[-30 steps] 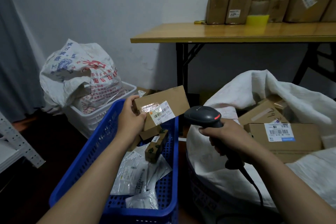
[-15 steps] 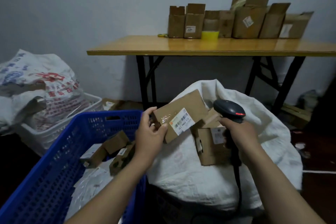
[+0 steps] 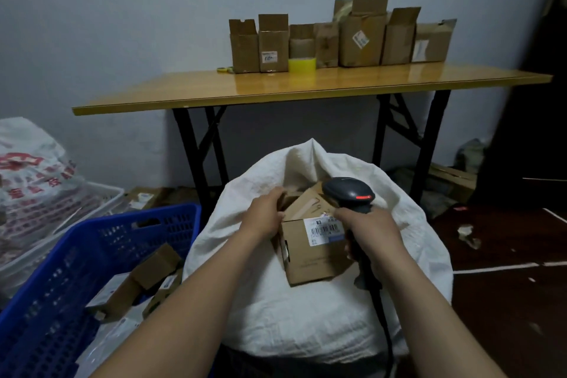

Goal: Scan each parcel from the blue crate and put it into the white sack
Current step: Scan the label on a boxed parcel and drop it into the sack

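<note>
**Sack filling, crate unfinished**

The left hand (image 3: 264, 215) is gripping a brown parcel (image 3: 302, 206) inside the white sack (image 3: 306, 316), among bagged boxes (image 3: 316, 255); the right hand (image 3: 369, 226) is clutching the scanner (image 3: 349, 193); more parcels (image 3: 147, 276) are waiting in the blue crate (image 3: 101, 233).

The white sack (image 3: 306, 316) stood open, a labelled cardboard parcel (image 3: 316, 258) tilted at its mouth, a darker parcel (image 3: 288, 197) at its 11 o'clock, the scanner (image 3: 349, 193) at 1 o'clock. The blue crate (image 3: 61, 270), at the sack's 8 o'clock, held small cartons (image 3: 156, 264).
</note>
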